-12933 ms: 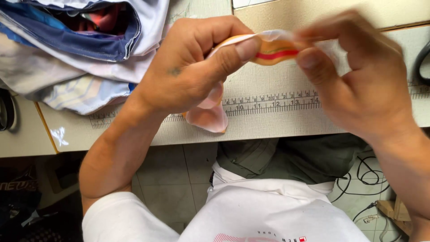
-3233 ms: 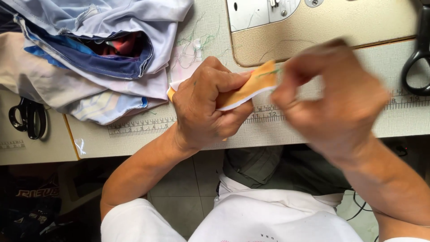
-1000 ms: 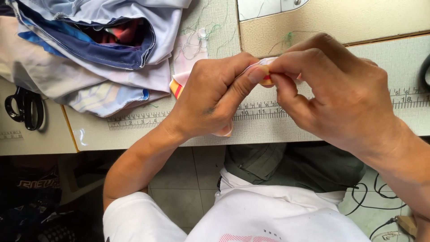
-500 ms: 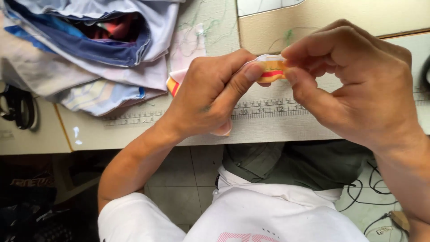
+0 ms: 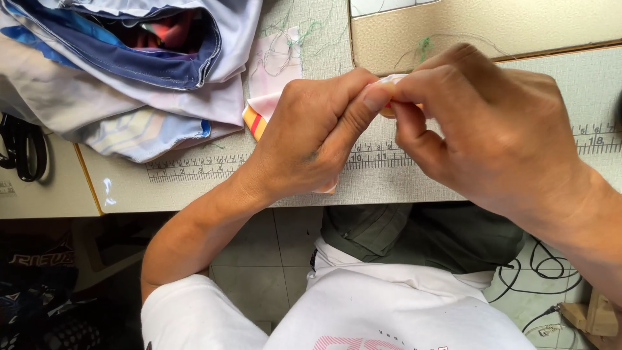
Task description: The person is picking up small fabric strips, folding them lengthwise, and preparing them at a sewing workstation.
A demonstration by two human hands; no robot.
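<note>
So my left hand [image 5: 311, 146] and right hand [image 5: 492, 139] pinched one small cloth strip [image 5: 259, 118] (pink, orange, red) together above the table [image 5: 194, 185].

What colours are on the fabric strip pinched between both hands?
The fabric strip is pale pink with orange-yellow and red stripes, seen in the head view beside the left hand.

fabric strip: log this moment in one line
left hand: pinching fabric strip | right hand: pinching same strip | over: sewing table
</note>
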